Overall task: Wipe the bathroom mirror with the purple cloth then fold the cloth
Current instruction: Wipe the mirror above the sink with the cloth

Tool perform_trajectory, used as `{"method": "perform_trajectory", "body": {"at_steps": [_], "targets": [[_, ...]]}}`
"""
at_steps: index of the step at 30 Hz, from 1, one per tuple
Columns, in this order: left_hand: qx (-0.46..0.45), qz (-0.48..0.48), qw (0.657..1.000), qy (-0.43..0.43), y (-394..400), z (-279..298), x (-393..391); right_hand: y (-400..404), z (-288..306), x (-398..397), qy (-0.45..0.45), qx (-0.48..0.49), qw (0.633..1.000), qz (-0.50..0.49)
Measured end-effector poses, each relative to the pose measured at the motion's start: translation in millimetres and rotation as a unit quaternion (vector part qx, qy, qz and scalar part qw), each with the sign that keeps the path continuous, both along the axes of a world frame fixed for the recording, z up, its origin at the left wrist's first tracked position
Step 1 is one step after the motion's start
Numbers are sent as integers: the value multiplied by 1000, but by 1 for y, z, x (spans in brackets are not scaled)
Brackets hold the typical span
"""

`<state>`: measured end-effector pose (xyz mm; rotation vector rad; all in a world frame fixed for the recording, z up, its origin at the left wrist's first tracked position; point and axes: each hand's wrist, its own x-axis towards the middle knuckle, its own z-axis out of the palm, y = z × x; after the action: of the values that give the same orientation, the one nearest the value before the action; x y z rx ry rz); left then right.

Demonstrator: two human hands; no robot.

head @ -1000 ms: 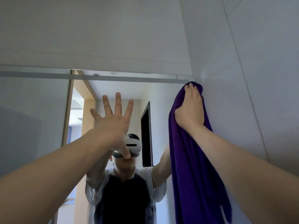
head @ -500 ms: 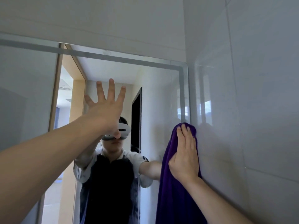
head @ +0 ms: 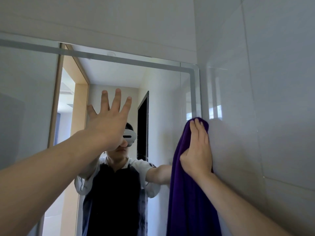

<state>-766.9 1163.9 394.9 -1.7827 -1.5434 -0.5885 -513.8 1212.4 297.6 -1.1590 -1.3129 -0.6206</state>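
The bathroom mirror (head: 163, 103) fills the wall ahead, its frosted border running along the top and down the right side. My right hand (head: 197, 149) lies flat on the purple cloth (head: 185, 193), pressing it against the mirror's right edge beside the tiled side wall. The cloth hangs down in long folds below my palm to the frame's bottom. My left hand (head: 110, 121) is raised in front of the mirror's middle with its fingers spread, holding nothing; whether it touches the glass I cannot tell.
A grey tiled wall (head: 264, 116) stands immediately to the right of the mirror. The mirror reflects a person wearing a headset (head: 129, 136), a doorway with a wooden frame (head: 56, 106) and a dark opening.
My right hand has slid the cloth down the mirror's right edge from the top corner. The view has tilted up slightly. My left hand stays raised and spread.
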Motion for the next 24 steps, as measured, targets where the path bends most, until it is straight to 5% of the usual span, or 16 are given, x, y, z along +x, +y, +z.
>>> {"method": "perform_trajectory", "body": {"at_steps": [8,24], "targets": [[8,-8,1000,-15,-2,-2,1,0,-85,10,-45,-60,997,-13],[-11,-11,1000,-10,-7,1,3,-7,-44,0,-58,-67,994,-71]]}}
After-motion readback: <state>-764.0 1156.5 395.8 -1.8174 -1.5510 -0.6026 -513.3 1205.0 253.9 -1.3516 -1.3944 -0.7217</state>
